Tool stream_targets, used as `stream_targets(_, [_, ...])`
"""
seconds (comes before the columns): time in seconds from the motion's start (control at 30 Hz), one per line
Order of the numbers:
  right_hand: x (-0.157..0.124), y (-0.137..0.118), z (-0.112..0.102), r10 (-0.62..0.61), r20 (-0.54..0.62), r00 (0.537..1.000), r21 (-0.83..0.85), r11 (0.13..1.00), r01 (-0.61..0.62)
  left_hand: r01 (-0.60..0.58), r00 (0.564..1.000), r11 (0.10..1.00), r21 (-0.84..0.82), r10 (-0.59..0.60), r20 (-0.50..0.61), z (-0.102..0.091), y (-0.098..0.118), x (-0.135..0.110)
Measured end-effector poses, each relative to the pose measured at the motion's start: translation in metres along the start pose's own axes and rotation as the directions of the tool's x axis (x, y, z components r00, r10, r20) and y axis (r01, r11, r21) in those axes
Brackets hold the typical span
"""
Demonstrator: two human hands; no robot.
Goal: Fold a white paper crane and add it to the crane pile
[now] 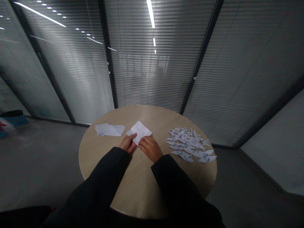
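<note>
The left hand (128,143) pinches a crisp white paper square (139,129), thumb flat on its face; the right hand (150,148) grips its near edge with curled fingers. The sheet sits diamond-wise between them, above the smooth, pale wood-grain round table (99,155). Left of it lies a loose, fanned pile of flat paper (110,130); to the right, spiky folded paper birds (186,142) crowd together. Beyond stand finely ribbed blinds (152,85) behind dark-framed glass.
</note>
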State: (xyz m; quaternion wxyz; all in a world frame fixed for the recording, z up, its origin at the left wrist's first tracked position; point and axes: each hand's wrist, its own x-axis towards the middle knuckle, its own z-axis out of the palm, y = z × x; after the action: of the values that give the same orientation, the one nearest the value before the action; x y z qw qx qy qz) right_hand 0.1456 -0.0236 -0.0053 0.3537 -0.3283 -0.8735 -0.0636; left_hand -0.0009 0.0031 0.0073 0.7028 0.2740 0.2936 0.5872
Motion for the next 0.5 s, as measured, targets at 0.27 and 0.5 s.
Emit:
stream_targets(0.27, [-0.003, 0.005, 0.005, 0.245, -0.085, 0.966, 0.234, 0.947, -0.219, 0.061, 0.998, 0.998, 0.005, -0.061, 0.013, -0.001, -0.002, 0.0])
stream_targets(0.5, [-0.004, 0.012, 0.01, 0.527, -0.081, 0.846, 0.352, 0.809, -0.471, 0.134, 0.99, 0.991, 0.027, -0.135, 0.043, -0.001, -0.001, 0.0])
